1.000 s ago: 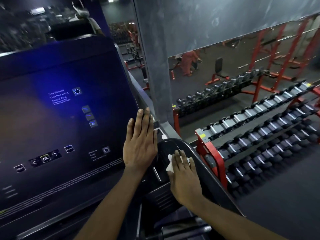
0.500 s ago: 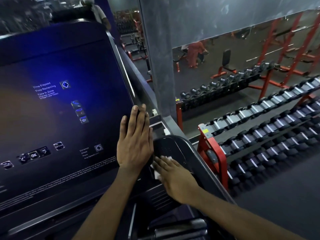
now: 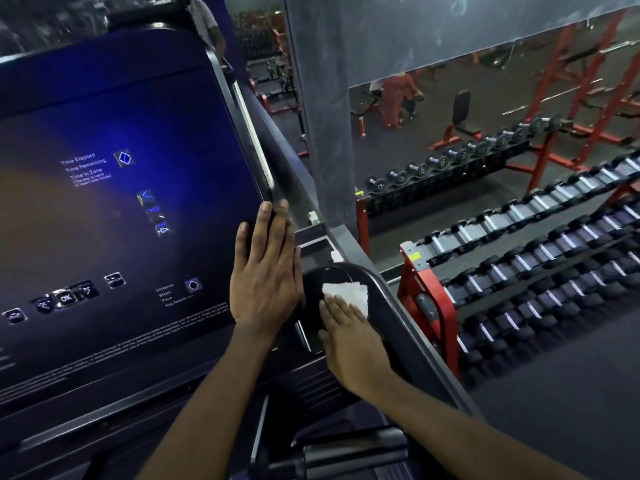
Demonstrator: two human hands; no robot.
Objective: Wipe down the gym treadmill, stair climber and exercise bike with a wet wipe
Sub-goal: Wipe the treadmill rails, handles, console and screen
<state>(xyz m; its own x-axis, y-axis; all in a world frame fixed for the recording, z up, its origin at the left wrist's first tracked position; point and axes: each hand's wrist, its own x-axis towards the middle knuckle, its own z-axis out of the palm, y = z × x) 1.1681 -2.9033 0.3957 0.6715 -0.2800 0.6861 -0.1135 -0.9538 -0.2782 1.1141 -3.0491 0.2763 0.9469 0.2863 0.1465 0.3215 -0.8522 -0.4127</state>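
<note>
A large dark console panel of the exercise machine fills the left of the head view, with small lit labels and buttons. My left hand lies flat with straight fingers against the panel's right edge. To its right is a round black cup-holder tray on the machine's side. My right hand presses a white wet wipe flat onto that tray; the wipe sticks out beyond my fingertips.
A grey pillar rises just behind the console. To the right and below stand red racks of dumbbells. A person in red is at a bench in the far background. A dark handlebar sits at the bottom.
My right hand slid the wipe left toward my left hand, then back up and right across the tray. My left hand stayed flat on the console edge. The camera shifted slightly.
</note>
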